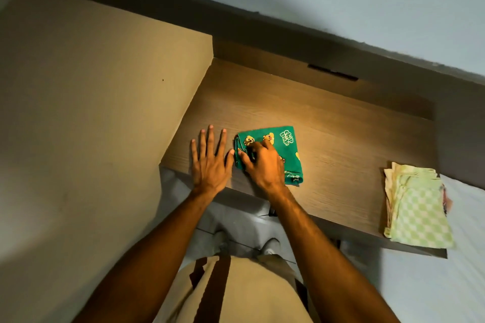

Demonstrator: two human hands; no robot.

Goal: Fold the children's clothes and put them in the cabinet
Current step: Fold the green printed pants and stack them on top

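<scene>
Head: left hand (210,165) flat beside garment (287,147)

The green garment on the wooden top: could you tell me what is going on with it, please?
A person is working on a fold. The right hand holds the folded green garment, fingers curled over its left edge, while the left hand lies flat on the wooden top beside it. A stack of folded checked clothes sits at the right end.
</scene>
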